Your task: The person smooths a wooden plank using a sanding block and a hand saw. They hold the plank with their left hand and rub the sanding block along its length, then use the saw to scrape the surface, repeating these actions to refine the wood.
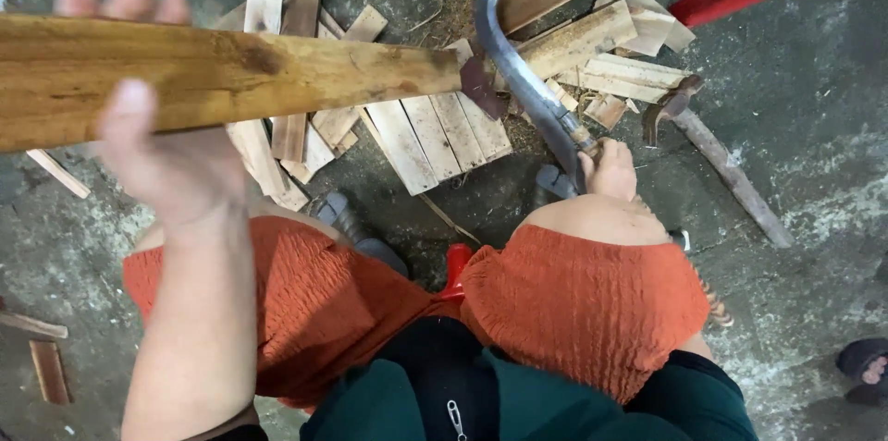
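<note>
Left hand [162,140], blurred at left of frame, clasps a long wooden plank [231,76] that runs from the left edge to centre, its far end cut off. Right hand [610,168], right of centre and partly hidden behind the knee, grips a curved steel blade [518,67]; its handle is barely visible. Split wood slats [435,131] litter the concrete floor [814,127] above.

Seated person, viewed from above. Left hand [171,159] and forearm bare, with a dark band just visible at the lower frame edge. Right hand [610,170] bare. Legs covered by rust-orange trousers [583,298] of crinkled, textured fabric. Torso in a dark green jacket [546,404] worn open over a black garment [435,358]; a small metal zip pull [455,420] hangs at centre. Grey shoes [356,228] on the feet.
</note>
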